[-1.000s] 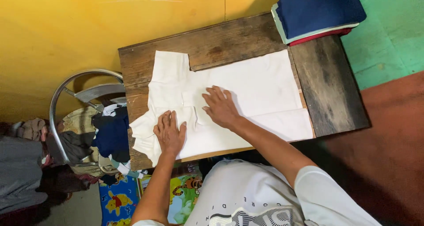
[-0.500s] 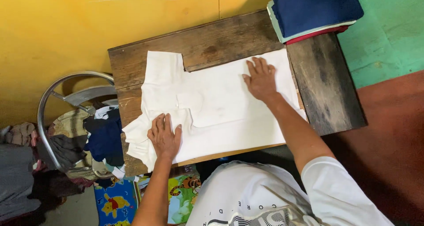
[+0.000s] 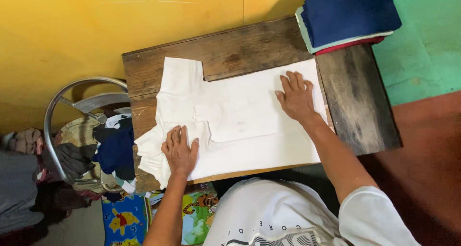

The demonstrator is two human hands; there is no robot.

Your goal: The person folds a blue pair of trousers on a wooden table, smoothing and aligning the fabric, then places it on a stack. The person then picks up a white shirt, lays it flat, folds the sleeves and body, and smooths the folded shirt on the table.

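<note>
1. White shirt (image 3: 240,116) spread flat on wooden table (image 3: 355,102).
2. Left hand (image 3: 180,150) pressed flat near collar end, fingers extended, gripping nothing.
3. Right hand (image 3: 297,98) laid flat by hem, fingers splayed, gripping nothing.
4. Best smoothed with even palm pressure, collar end kept pinned.

A dark wooden table (image 3: 355,97) stands against a yellow wall (image 3: 72,30). On its far right corner sits a stack of folded clothes (image 3: 348,15), navy on top, pale and red beneath. Left of the table, a metal chair (image 3: 67,111) holds a heap of clothes (image 3: 103,147). Below the table's near left corner lies a colourful cartoon mat (image 3: 127,217).
</note>
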